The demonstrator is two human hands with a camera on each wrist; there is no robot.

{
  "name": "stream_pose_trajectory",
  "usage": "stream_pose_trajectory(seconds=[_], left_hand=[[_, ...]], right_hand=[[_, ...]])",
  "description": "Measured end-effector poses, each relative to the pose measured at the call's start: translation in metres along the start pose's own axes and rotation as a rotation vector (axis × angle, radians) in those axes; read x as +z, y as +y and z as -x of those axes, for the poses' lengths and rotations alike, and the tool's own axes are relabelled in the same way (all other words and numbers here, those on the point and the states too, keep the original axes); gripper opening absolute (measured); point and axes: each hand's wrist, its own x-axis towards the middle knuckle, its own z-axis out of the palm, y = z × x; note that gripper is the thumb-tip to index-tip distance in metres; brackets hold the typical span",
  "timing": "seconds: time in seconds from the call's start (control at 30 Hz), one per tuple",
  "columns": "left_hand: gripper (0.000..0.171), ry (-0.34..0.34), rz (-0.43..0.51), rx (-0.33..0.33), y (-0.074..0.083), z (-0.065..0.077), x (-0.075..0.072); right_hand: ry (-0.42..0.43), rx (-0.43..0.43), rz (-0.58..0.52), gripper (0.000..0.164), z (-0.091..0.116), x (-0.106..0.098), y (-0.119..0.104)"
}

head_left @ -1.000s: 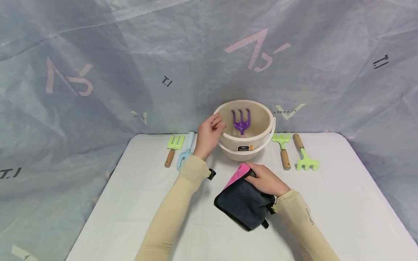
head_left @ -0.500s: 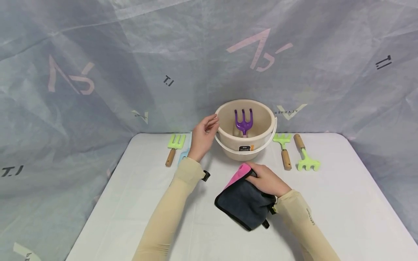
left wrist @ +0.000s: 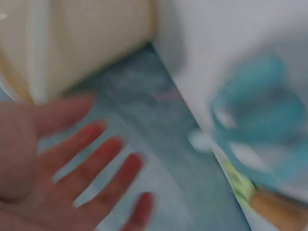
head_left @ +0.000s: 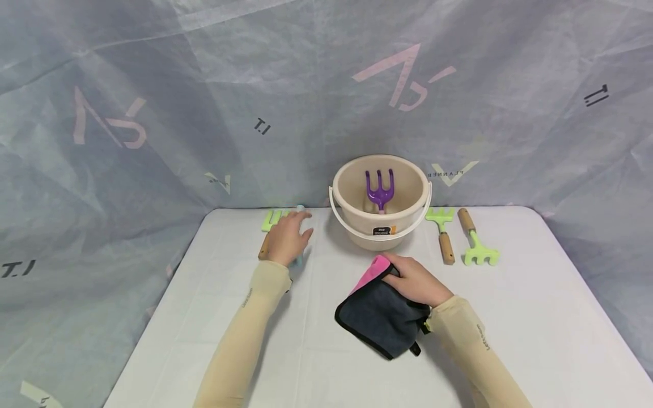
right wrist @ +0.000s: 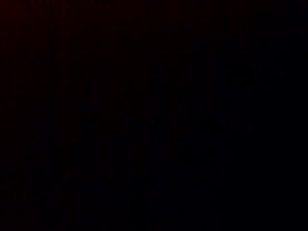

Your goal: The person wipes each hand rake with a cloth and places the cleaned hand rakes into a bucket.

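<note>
My left hand [head_left: 287,238] is spread over a light blue garden tool [head_left: 300,260] and a green hand fork [head_left: 267,223], partly hiding both in the head view. Nothing is in its fingers; in the left wrist view they are parted, with the blurred blue tool off to the right. My right hand [head_left: 415,280] grips a dark grey cloth [head_left: 380,317] with black edging, its pink side showing at the folded corner. A purple hand fork [head_left: 380,196] stands tines up inside the cream bucket [head_left: 359,219]. The right wrist view is almost black.
Right of the bucket lie a green rake [head_left: 446,247] with its head away from me and another green rake [head_left: 479,255] with its head toward me. Both have wooden handles. A grey sheet [head_left: 285,102] hangs behind the white table [head_left: 204,317].
My left hand has left the bucket's rim and moved left, over the blue tool and green fork. The right hand and cloth have stayed in place.
</note>
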Motion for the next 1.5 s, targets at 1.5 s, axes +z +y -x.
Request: stream_pose_trajectory(seconds=[1.5], left_hand=[[0.044, -0.165, 0.281, -0.030, 0.006, 0.050, 0.042]], right_hand=[[-0.016, 0.034, 0.043, 0.036, 0.000, 0.003, 0.002]])
